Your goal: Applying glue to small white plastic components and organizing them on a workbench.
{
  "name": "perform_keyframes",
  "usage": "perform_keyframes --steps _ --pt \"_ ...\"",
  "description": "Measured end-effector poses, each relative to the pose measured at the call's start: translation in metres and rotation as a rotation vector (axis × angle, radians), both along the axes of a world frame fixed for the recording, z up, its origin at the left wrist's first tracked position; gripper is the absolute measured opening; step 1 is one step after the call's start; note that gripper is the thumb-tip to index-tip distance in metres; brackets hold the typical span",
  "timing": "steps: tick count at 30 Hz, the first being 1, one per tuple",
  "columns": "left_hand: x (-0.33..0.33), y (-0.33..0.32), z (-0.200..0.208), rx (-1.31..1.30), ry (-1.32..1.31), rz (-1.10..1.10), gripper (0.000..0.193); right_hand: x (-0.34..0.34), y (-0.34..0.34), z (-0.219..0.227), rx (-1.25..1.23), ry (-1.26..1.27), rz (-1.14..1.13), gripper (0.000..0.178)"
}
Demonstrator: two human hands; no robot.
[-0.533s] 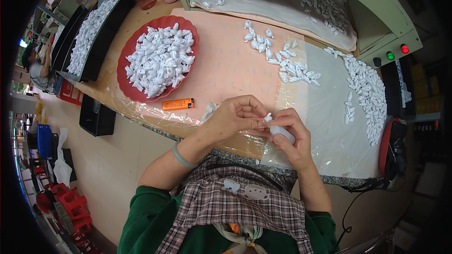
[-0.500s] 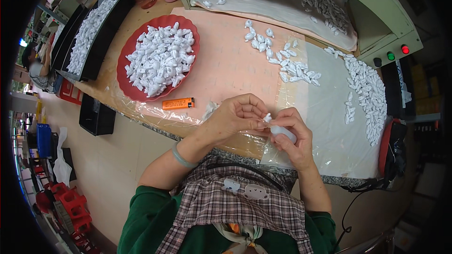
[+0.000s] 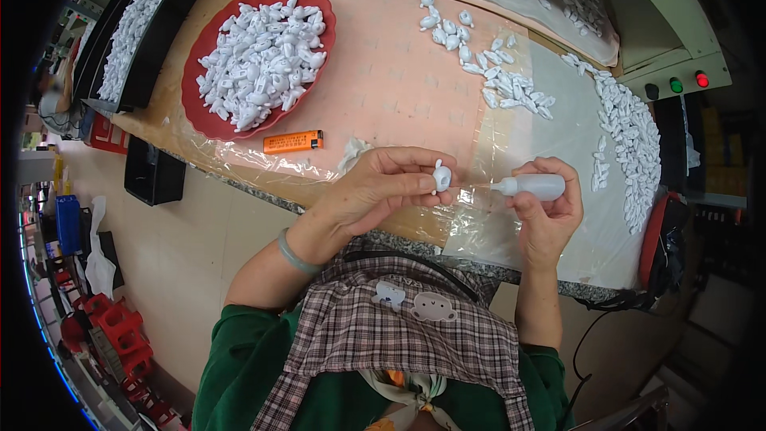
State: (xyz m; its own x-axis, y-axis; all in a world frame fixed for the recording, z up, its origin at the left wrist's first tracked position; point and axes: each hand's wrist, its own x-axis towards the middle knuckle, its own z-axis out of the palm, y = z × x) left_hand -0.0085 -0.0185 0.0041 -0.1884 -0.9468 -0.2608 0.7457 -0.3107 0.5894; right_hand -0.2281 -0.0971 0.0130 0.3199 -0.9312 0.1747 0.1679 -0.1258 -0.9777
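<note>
My left hand (image 3: 391, 186) pinches a small white round plastic piece (image 3: 442, 179) with little knobs between thumb and fingers. To its right, my right hand (image 3: 552, 206) is closed around a small translucent squeeze bottle (image 3: 538, 186), held nearly level. The bottle's thin tip points left at the piece, with a narrow gap between them. Beyond my left hand lie an orange lighter (image 3: 292, 142) and a crumpled white tissue (image 3: 353, 153). A red scalloped plate (image 3: 194, 102) at the far left carries a heap of similar white pieces.
Round white pieces (image 3: 448, 32) and slender white pieces (image 3: 511, 88) lie loose beyond my hands; a larger spread (image 3: 630, 148) covers the right. A pale green machine (image 3: 686, 32) with lit buttons stands at the back right. A black bin (image 3: 155, 52) borders the far left.
My right hand has moved right with the bottle, drawing it away from my left hand. The white piece now shows plainly in my left fingers. The whole view has shifted slightly.
</note>
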Motion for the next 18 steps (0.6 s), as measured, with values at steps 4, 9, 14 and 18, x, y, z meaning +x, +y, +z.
perform_keyframes --steps 4,9,14,18 --pt "-0.001 0.002 -0.004 -0.025 -0.052 -0.002 0.033 0.004 0.008 0.010 -0.116 0.046 -0.024 0.051" --pt "-0.003 0.002 -0.002 -0.038 -0.068 -0.029 0.033 -0.003 0.013 0.015 -0.298 0.177 -0.033 0.047" --pt "-0.003 0.003 -0.006 -0.048 -0.068 -0.051 0.031 -0.007 0.015 0.014 -0.422 0.246 -0.035 0.045" --pt "-0.004 0.003 -0.004 -0.042 -0.082 -0.052 0.031 -0.009 0.014 0.013 -0.499 0.281 -0.038 0.043"
